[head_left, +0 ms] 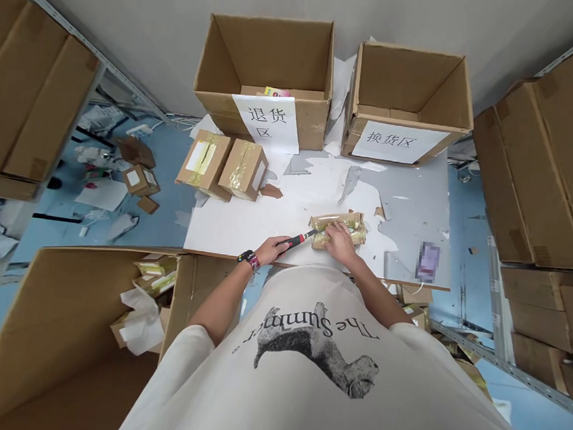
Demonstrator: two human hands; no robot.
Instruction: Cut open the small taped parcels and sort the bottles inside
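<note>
My left hand (270, 249), with a watch and a patterned band at the wrist, is closed around a red and black utility knife (296, 241). The knife's tip meets the left end of a small parcel (323, 221) wrapped in yellowish tape. Over the parcel, my right hand (340, 244) curls its fingers and presses it on the table. A second taped portion (320, 241) shows nearer to me; whether both are one opened parcel I cannot tell. Part of it is hidden beneath my right hand.
Two large open cartons, a left one (215, 110) and a right one (462, 127), stand at the table's back. Two taped boxes (243, 169) sit at left. A phone (427, 262) lies at right. Paper scraps cover the table (411, 219). A big carton (30, 326) stands lower left.
</note>
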